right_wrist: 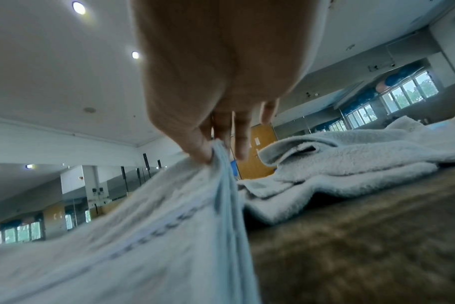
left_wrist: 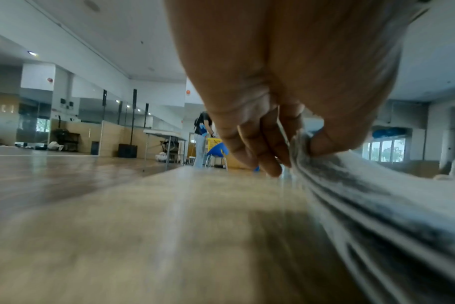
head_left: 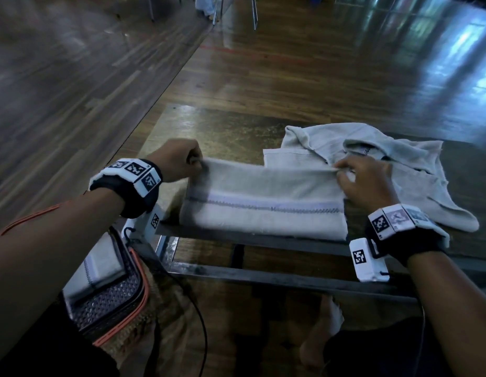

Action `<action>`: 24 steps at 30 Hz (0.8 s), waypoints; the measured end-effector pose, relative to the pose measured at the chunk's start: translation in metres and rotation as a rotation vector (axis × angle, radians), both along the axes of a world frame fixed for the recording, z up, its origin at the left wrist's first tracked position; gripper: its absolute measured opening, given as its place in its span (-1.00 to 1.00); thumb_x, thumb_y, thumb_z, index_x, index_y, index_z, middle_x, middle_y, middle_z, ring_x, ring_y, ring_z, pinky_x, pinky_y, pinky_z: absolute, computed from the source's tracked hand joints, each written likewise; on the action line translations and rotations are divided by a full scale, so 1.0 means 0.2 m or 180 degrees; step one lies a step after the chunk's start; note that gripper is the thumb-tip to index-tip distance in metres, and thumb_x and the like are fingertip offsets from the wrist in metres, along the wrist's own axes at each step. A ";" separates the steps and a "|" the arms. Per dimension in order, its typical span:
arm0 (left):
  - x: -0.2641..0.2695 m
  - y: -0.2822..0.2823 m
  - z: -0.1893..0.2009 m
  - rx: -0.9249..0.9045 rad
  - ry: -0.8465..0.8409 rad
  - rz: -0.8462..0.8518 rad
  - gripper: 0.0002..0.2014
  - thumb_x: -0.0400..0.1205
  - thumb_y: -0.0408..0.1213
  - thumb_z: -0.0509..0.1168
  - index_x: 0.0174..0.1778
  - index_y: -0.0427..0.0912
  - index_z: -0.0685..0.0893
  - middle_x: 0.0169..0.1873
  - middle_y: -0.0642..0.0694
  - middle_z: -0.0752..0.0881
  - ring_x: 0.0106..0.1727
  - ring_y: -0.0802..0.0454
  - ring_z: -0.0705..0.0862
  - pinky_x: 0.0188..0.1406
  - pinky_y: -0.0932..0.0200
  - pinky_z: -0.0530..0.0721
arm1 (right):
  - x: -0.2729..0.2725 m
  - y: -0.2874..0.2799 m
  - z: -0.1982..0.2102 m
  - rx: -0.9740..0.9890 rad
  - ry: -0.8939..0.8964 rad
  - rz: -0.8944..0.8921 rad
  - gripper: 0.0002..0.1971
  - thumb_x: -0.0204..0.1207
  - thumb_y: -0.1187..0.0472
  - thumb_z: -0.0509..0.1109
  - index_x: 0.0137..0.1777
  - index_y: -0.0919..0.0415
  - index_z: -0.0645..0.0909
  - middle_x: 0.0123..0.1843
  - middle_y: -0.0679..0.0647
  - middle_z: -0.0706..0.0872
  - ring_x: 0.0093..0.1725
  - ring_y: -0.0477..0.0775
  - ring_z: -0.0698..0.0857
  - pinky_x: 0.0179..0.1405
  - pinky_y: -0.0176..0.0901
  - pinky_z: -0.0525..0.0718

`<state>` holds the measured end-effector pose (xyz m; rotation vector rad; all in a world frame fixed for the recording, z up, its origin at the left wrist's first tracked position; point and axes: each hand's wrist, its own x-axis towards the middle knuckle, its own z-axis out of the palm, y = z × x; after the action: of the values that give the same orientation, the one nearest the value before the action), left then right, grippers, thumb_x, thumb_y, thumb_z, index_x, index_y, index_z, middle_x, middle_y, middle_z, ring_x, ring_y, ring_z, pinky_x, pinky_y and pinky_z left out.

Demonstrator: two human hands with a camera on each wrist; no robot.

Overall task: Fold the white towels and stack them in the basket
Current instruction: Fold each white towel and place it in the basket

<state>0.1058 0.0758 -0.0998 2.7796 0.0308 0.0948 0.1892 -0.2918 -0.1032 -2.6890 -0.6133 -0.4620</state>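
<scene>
Left hand (head_left: 179, 159) and right hand (head_left: 364, 183) pinch the far corners of the half-folded white striped towel (head_left: 263, 205); long axis parallel to the tabletop's near edge (head_left: 250, 238).

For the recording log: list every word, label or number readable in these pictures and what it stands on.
No readable words or numbers.
Wristband tags: black-and-white square code patterns, no letters.
Sheet on the far door: too blurred to read.
Towel: a stitched stripe only, no text.

We see a blue chair (left_wrist: 217, 151) beside a distant standing person (left_wrist: 201, 139), behind a white table (left_wrist: 164, 132)
</scene>
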 end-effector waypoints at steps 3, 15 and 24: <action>-0.05 0.02 0.18 -0.0246 -0.1445 -0.0029 -0.89 0.49 -0.33 0.32 -0.12 -0.20 0.55 -0.19 -0.13 0.60 -0.19 0.07 0.47 -0.20 0.17 0.47 | -0.04 -0.02 0.16 0.0938 -0.0981 -0.0045 -0.71 0.45 0.25 0.29 0.17 0.10 0.62 0.06 0.09 0.74 0.13 0.11 0.63 0.23 -0.02 0.27; -0.45 -0.02 -0.14 0.0718 0.0516 -0.0449 -0.57 0.53 -0.11 0.31 0.33 -0.04 0.51 0.22 -0.02 0.56 0.19 0.00 0.56 0.17 0.12 0.52 | -0.27 -0.17 -0.11 -0.1410 0.1094 0.0431 -0.75 0.50 0.02 0.36 0.18 -0.10 0.59 0.21 -0.07 0.64 0.35 0.03 0.47 0.27 0.01 0.21; -0.43 -0.05 -0.18 -0.0942 -0.0292 0.0169 -0.91 0.50 -0.47 0.38 -0.14 -0.23 0.71 -0.20 -0.11 0.74 -0.21 0.18 0.65 -0.23 0.60 0.46 | -0.22 -0.12 -0.17 -0.0935 0.0776 0.0495 -0.82 0.51 0.17 0.37 0.09 0.00 0.65 0.06 -0.03 0.72 0.16 0.04 0.60 0.12 -0.02 0.37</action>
<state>0.0188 0.0665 -0.1366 2.4765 0.0880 0.2134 0.1443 -0.3159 -0.1365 -2.8765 -0.8661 0.0002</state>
